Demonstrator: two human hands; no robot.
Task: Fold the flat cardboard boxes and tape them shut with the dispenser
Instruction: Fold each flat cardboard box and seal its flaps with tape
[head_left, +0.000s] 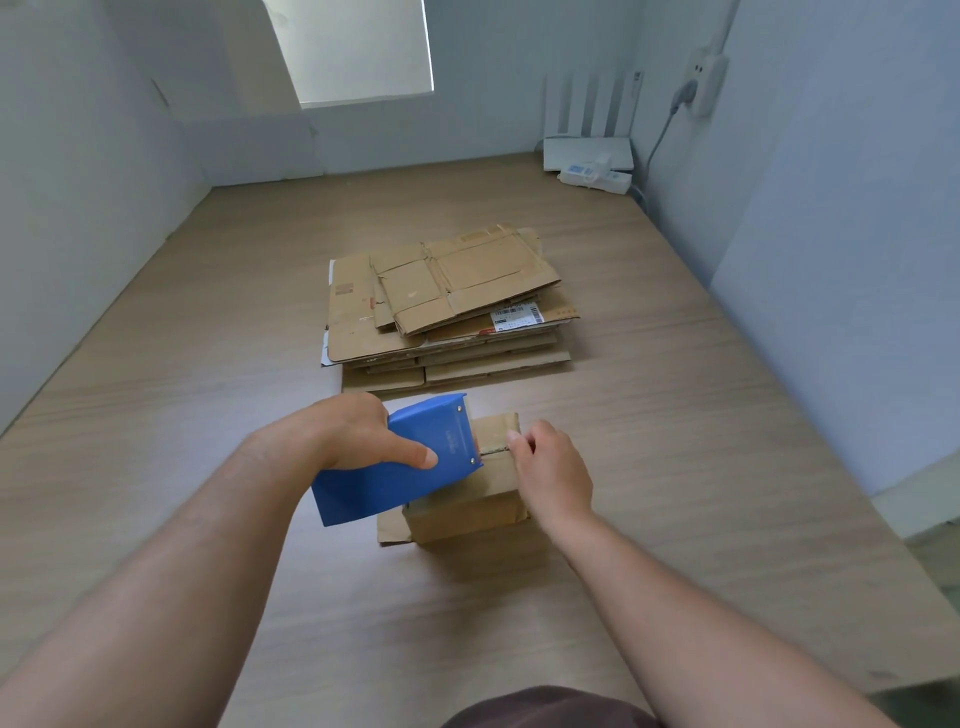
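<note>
A small folded cardboard box (470, 512) stands on the wooden floor in front of me, its top flaps closed with a seam showing. My left hand (358, 431) grips a blue tape dispenser (400, 467) and holds its front edge on the box top. My right hand (550, 473) is at the box's right side, fingertips pinching at the seam near the dispenser's mouth; whether tape is between them I cannot tell. A stack of flat cardboard boxes (447, 306) lies farther away.
A white router (587, 150) and a power strip (597, 179) sit in the far right corner, with a cable running up to a wall socket (704, 83). Walls close in on the left and right. A loose cardboard flap (390, 530) pokes out under the box.
</note>
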